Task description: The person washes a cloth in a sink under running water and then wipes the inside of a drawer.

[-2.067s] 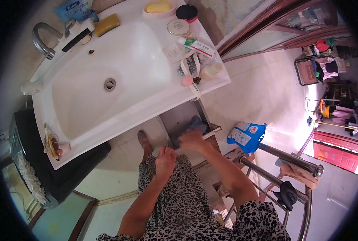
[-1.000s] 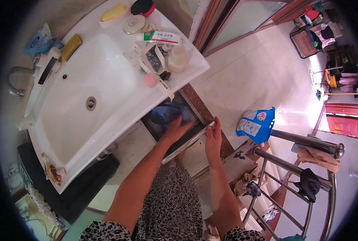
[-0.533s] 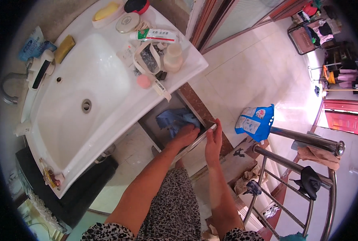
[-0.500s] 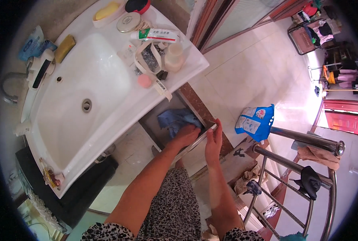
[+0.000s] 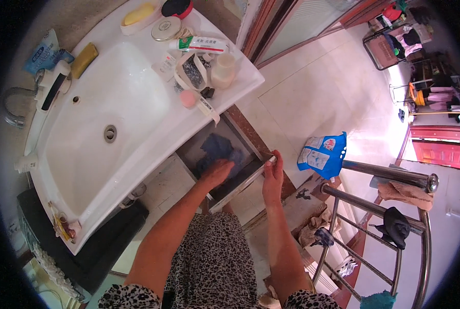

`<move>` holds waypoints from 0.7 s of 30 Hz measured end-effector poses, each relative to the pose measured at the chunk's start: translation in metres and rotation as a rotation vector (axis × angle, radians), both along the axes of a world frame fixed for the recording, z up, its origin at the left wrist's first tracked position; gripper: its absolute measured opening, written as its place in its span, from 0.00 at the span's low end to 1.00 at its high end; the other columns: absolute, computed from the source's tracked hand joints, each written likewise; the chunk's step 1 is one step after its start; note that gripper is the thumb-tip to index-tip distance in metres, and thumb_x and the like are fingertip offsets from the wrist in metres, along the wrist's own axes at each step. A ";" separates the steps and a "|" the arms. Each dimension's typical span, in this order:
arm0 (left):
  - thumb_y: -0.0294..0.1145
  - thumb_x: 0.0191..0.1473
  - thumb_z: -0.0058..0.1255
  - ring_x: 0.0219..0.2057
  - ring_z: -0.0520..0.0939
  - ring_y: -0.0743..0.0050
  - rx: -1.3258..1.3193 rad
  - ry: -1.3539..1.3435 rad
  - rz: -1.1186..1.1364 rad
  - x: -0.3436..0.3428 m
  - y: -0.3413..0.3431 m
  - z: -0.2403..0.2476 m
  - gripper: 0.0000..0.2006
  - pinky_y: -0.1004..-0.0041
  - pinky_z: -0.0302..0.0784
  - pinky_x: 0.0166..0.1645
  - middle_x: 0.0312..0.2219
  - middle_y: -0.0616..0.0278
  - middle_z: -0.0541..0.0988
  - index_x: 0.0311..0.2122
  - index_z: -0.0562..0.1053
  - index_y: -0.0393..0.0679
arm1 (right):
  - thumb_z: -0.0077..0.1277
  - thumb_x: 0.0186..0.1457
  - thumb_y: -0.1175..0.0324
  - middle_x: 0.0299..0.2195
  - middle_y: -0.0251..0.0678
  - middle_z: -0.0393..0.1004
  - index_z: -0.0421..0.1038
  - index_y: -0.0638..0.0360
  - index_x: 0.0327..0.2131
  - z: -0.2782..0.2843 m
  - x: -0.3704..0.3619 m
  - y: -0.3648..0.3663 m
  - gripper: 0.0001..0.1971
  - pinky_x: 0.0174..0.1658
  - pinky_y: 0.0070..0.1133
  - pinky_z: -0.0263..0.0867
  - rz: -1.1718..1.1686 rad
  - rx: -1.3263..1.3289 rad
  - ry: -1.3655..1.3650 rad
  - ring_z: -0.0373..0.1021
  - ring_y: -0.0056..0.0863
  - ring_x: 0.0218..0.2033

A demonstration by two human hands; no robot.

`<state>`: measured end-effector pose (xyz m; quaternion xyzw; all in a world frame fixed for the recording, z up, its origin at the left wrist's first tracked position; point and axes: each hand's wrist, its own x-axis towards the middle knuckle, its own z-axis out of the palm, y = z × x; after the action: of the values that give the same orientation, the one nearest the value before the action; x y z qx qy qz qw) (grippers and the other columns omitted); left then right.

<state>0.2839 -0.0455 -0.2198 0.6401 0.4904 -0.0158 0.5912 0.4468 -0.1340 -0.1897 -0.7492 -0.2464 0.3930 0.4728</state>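
A pulled-out drawer point(image 5: 250, 178) with grey inside stands below the basin's right end. Inside it my left hand point(image 5: 218, 173) is closed on a crumpled blue cloth point(image 5: 216, 146), part of which lies on the drawer's bottom. The cloth is smeared by motion around my fingertips. At the drawer's front right corner my right hand point(image 5: 274, 177) grips the edge, thumb and fingers pressed on it.
A white washbasin point(image 5: 137, 129) holds a toothpaste tube point(image 5: 204, 45), a round tin point(image 5: 166, 29), a pink sponge point(image 5: 187, 98) and a yellow sponge point(image 5: 84, 60). Right of me are a blue bag point(image 5: 322, 154) and metal railings point(image 5: 374, 206) with cloths hung on them.
My left hand has moved left and slightly nearer inside the drawer, and the blue cloth has shifted and changed shape. My right hand stays on the drawer's corner.
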 end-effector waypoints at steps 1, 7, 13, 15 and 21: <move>0.42 0.55 0.32 0.44 0.72 0.45 -0.005 -0.005 -0.004 0.010 -0.004 -0.009 0.19 0.60 0.65 0.50 0.41 0.45 0.73 0.44 0.70 0.42 | 0.38 0.59 0.67 0.43 0.32 0.62 0.51 0.54 0.57 0.002 0.001 -0.001 0.22 0.47 0.19 0.55 0.009 -0.024 -0.022 0.60 0.21 0.40; 0.42 0.57 0.29 0.47 0.67 0.47 -0.052 -0.348 0.051 0.043 -0.021 -0.044 0.20 0.62 0.62 0.50 0.45 0.43 0.67 0.40 0.67 0.35 | 0.39 0.59 0.68 0.35 0.29 0.60 0.51 0.53 0.56 0.007 -0.006 -0.001 0.22 0.43 0.16 0.56 0.009 0.025 -0.019 0.59 0.19 0.36; 0.33 0.56 0.29 0.47 0.70 0.50 0.341 -0.137 -0.586 0.025 -0.008 -0.017 0.17 0.63 0.62 0.51 0.44 0.44 0.69 0.46 0.65 0.34 | 0.40 0.58 0.69 0.33 0.28 0.60 0.54 0.57 0.54 -0.005 -0.006 0.005 0.21 0.42 0.15 0.54 -0.103 0.141 -0.012 0.57 0.17 0.34; 0.32 0.54 0.33 0.43 0.72 0.48 0.094 -0.143 -0.332 0.006 -0.009 0.004 0.15 0.61 0.66 0.47 0.41 0.43 0.70 0.43 0.66 0.34 | 0.41 0.57 0.69 0.38 0.31 0.62 0.52 0.58 0.55 -0.002 -0.015 0.008 0.22 0.45 0.16 0.55 -0.139 0.145 0.042 0.59 0.19 0.38; 0.32 0.55 0.29 0.39 0.75 0.47 0.238 0.062 -0.714 -0.002 -0.002 0.005 0.16 0.57 0.68 0.43 0.38 0.41 0.72 0.40 0.67 0.33 | 0.32 0.61 0.62 0.59 0.42 0.45 0.42 0.61 0.59 0.000 -0.054 0.019 0.26 0.59 0.23 0.41 -0.401 0.136 0.097 0.45 0.31 0.60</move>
<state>0.2821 -0.0477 -0.2147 0.8342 0.2525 -0.1830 0.4548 0.3925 -0.1150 -0.1892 -0.7299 -0.0952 0.3092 0.6021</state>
